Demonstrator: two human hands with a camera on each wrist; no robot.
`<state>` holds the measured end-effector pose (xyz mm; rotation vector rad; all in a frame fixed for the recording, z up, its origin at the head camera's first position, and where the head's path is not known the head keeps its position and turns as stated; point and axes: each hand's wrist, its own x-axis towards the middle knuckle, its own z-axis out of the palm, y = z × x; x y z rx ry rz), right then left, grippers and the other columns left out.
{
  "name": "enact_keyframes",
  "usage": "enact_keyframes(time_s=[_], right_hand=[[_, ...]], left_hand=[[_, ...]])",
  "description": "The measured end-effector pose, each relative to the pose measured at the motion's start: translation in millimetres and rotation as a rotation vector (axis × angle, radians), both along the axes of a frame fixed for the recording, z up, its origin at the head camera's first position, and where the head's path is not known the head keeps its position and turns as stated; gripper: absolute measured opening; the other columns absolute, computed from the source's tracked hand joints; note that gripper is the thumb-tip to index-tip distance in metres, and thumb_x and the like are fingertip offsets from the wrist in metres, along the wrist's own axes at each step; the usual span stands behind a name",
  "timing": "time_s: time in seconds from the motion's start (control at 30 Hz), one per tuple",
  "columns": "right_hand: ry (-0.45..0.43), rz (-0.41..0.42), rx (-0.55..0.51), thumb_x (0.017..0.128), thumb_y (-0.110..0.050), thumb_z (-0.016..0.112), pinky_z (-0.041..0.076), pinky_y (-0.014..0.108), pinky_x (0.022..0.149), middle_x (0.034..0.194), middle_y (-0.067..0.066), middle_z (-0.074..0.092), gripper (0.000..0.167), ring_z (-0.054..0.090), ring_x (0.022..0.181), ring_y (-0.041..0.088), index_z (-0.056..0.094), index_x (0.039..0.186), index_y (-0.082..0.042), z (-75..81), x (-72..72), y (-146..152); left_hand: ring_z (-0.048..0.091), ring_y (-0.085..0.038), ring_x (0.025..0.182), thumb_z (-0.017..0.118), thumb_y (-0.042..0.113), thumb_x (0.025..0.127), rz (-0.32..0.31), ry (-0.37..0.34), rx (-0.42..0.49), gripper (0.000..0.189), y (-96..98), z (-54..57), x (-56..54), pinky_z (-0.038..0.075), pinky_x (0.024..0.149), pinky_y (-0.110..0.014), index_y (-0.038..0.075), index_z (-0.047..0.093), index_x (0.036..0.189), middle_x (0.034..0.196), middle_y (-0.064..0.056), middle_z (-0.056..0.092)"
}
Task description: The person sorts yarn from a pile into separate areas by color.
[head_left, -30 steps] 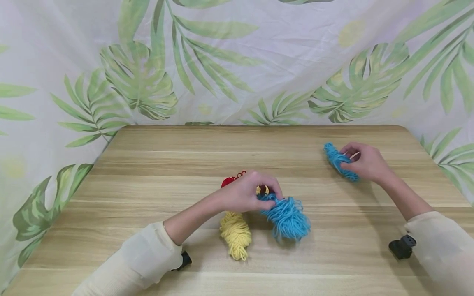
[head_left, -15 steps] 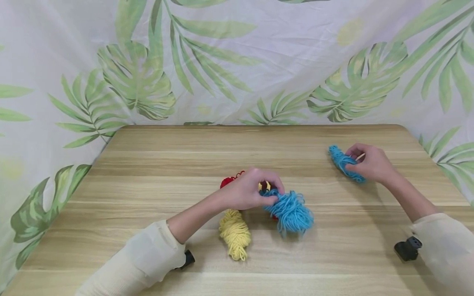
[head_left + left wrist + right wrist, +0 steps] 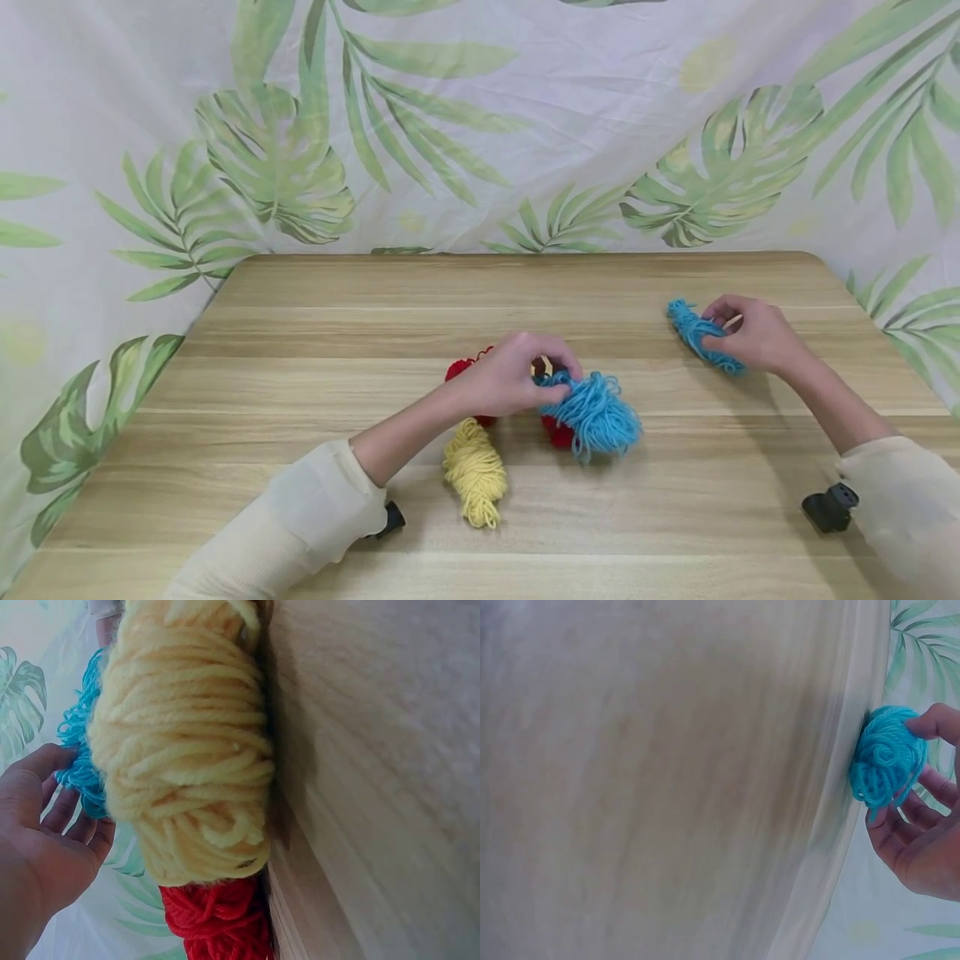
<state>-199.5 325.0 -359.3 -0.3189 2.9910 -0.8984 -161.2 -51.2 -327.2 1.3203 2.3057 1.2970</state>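
Between thumb and fingers, my left hand (image 3: 517, 375) pinches one end of a fluffy blue yarn skein (image 3: 596, 417), which hangs raised over the middle of the table. Red yarn (image 3: 557, 433) peeks out beneath that skein, and another red bundle (image 3: 459, 367) lies partly hidden behind the hand. Just below the left wrist rests a yellow yarn skein (image 3: 476, 475); it looms large in the left wrist view, with red yarn (image 3: 217, 919) beyond it. At the back right, my right hand (image 3: 750, 333) grips a second, slimmer blue yarn skein (image 3: 693, 332) low at the tabletop.
The wooden table (image 3: 337, 308) ends at a back edge against a leaf-patterned cloth (image 3: 570, 108). Black wrist devices (image 3: 830, 507) stick out under both cream sleeves (image 3: 322, 500).
My left hand has risen and shifted slightly right with its blue skein, uncovering red yarn below. My right hand has moved a little right with the other blue skein.
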Motion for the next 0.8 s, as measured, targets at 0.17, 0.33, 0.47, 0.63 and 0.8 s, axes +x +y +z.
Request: enact_keyframes(time_s=[0.17,0.33,0.47,0.63,0.8], right_hand=[[0.013,-0.011,-0.006,0.087,-0.015,0.08,0.051,0.024,0.069,0.098,0.018,0.068,0.037,0.069,0.09,0.038,0.065,0.113,0.007,-0.8,-0.6,1],[0.018,-0.024,-0.009,0.087,-0.017,0.081,0.05,0.02,0.068,0.101,0.024,0.069,0.043,0.069,0.093,0.043,0.065,0.116,0.009,-1.5,-0.3,1],[-0.002,-0.046,0.007,0.089,-0.023,0.082,0.053,0.027,0.073,0.11,0.029,0.067,0.05,0.068,0.099,0.044,0.064,0.12,0.01,-1.3,0.6,0],[-0.02,-0.065,0.026,0.09,-0.03,0.081,0.055,0.042,0.081,0.118,0.032,0.065,0.058,0.065,0.103,0.044,0.061,0.125,0.013,-1.4,1.8,-1],[-0.005,-0.067,0.045,0.09,-0.031,0.081,0.054,0.049,0.083,0.114,0.033,0.066,0.061,0.065,0.101,0.044,0.061,0.123,0.016,-1.8,2.0,-1]], left_hand=[[0.06,-0.009,0.086,0.071,-0.002,0.092,0.028,-0.03,0.004,0.009,3.2,1.0,-1.9,0.055,0.076,-0.022,0.002,0.074,0.099,0.098,-0.007,0.074],[0.061,-0.01,0.087,0.072,-0.003,0.091,0.058,-0.037,0.016,0.008,6.6,4.0,-3.6,0.054,0.075,-0.022,0.001,0.074,0.098,0.098,-0.007,0.074],[0.062,-0.01,0.087,0.072,-0.002,0.091,0.077,-0.041,0.016,0.009,9.1,4.9,-5.4,0.054,0.075,-0.021,0.001,0.074,0.099,0.098,-0.008,0.075],[0.063,-0.01,0.085,0.071,-0.003,0.091,0.074,-0.011,0.023,0.009,13.2,3.1,-10.7,0.055,0.074,-0.02,0.001,0.075,0.099,0.098,-0.008,0.076],[0.061,-0.011,0.083,0.071,-0.003,0.091,0.072,-0.01,0.025,0.009,15.9,2.1,-15.1,0.055,0.072,-0.021,0.0,0.075,0.098,0.096,-0.009,0.075]])
